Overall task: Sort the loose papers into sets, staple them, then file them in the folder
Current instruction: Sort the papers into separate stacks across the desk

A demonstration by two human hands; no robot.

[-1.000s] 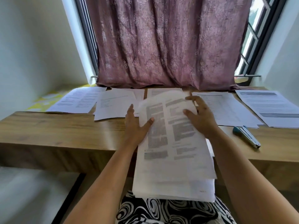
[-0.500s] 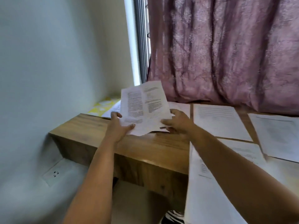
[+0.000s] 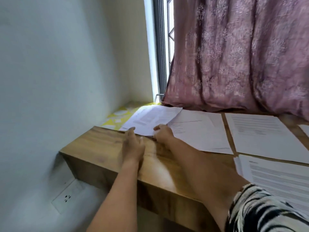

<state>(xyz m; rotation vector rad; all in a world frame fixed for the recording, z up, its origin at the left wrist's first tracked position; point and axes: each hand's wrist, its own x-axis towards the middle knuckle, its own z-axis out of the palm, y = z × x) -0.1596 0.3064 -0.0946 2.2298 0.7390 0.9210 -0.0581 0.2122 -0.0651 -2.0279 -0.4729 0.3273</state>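
Observation:
A printed paper set (image 3: 151, 118) lies at the far left end of the wooden desk (image 3: 103, 144), partly over a yellow patterned folder (image 3: 117, 118). My left hand (image 3: 133, 144) rests flat on the desk, its straight fingertips touching the set's near edge. My right hand (image 3: 163, 133) has curled fingers at the set's near right corner and pinches it. More sorted sets lie to the right: one beside my right hand (image 3: 199, 133), another further right (image 3: 262, 133), and a stack near the front edge (image 3: 280, 180). The stapler is out of view.
A pale wall (image 3: 58, 81) closes off the desk's left end, with a socket (image 3: 66, 196) below it. A mauve curtain (image 3: 242, 56) hangs over the window behind the papers. My patterned sleeve (image 3: 260, 211) fills the lower right corner.
I turned left and carried the top sheets from the stack in front of me to the desk's far left end. They now lie flat there; my left hand has let go.

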